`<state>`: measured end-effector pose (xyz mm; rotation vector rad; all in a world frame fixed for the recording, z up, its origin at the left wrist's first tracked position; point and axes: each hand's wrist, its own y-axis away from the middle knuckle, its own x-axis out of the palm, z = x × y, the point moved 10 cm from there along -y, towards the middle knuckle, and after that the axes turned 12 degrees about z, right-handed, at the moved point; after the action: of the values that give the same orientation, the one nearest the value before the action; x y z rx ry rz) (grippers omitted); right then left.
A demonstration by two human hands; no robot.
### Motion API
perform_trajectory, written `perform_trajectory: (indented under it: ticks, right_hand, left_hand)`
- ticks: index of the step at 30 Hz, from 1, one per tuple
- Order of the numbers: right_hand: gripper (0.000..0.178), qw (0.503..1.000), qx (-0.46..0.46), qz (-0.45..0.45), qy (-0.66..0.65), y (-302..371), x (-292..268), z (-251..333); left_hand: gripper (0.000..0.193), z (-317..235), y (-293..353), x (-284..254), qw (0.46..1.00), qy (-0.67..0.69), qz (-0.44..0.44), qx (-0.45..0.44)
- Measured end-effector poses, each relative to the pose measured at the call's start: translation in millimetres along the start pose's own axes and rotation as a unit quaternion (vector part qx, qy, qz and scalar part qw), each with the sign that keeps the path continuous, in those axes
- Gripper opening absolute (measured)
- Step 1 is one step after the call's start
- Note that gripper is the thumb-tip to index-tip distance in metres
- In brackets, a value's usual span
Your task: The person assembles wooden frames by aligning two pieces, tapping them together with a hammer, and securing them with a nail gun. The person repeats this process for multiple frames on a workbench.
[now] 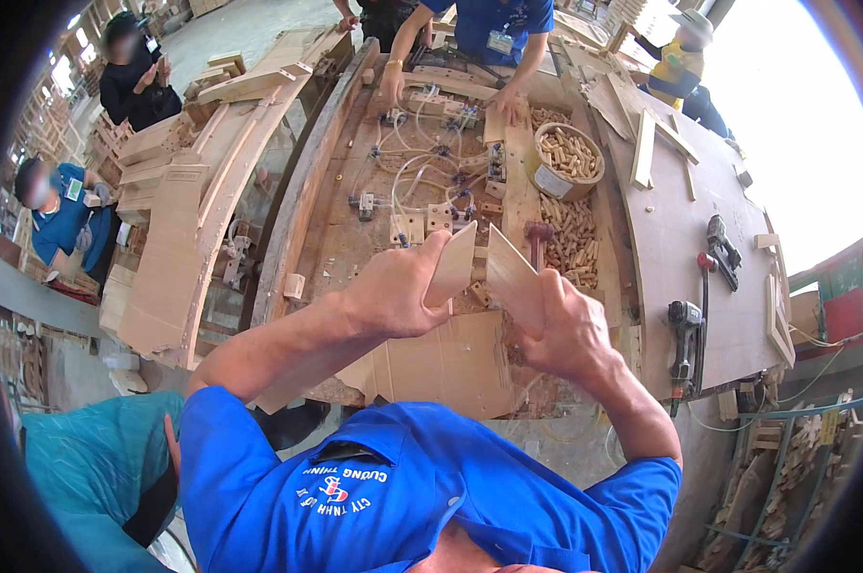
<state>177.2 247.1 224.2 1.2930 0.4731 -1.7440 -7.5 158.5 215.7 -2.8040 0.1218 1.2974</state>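
Nearest, well in front of the bucket (554,182) and to its left, a flat piece of cardboard (446,368) is laid on the surface (340,196); in front of the bucket, one pale board (517,286) is gripped by the right hand (572,329), its fingers closed around the board's edge; farther left of the bucket, another pale board (455,265) is pinched between the thumb and fingers of the left hand (398,291); the two boards are tilted, their far ends brought near each other but kept apart; a reddish-brown hammer (539,233) is seen between the right hand and the bucket, though whether it is held cannot be told; loose dowels (573,244) are heaped just in front of the bucket, and more are held inside it; left of the bucket, clear tubes (417,177) are strung among fittings; beyond it, to the left, a co-worker's hands (511,105) are rested on the work.
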Motion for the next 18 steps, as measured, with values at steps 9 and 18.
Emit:
perform_trajectory:
  ticks: [9,18]
  right_hand:
    - [0.055,1.000,-0.015,0.023,0.015,-6.0,4.4,-4.3]
    - [0.064,0.997,-0.058,-0.040,-0.020,-20.1,-20.8,14.1]
  left_hand:
    - [0.081,2.1,-3.5,8.6,1.000,0.026,0.001,-0.014]
    - [0.085,-20.4,-11.5,16.3,0.993,0.109,0.045,0.022]
